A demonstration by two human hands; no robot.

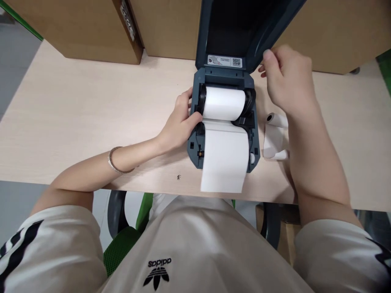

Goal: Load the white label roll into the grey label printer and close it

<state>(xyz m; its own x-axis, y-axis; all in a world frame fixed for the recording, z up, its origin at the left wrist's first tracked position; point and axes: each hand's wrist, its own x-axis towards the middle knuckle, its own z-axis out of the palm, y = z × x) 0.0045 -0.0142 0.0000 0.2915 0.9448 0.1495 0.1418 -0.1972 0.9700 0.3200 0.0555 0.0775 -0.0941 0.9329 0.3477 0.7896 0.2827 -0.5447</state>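
A dark blue-grey label printer [195,150] stands on the table with its lid [200,40] raised. Inside lies a white label roll [224,103], and a strip of its paper [225,162] runs forward over the printer's front and hangs past it. My left hand [180,122] is closed around the printer's left side, thumb over the rim and fingers partly hidden behind it. At the lid's lower right edge, my right hand [288,75] pinches the lid between thumb and curled fingers. A smaller, partly unrolled paper roll [276,120] lies right of the printer, partly behind my right forearm.
Large cardboard boxes [100,28] stand along the table's back edge, behind the printer. The wooden table [76,110] has its front edge close to my body. Below it, a chair's black armrest [116,211] shows.
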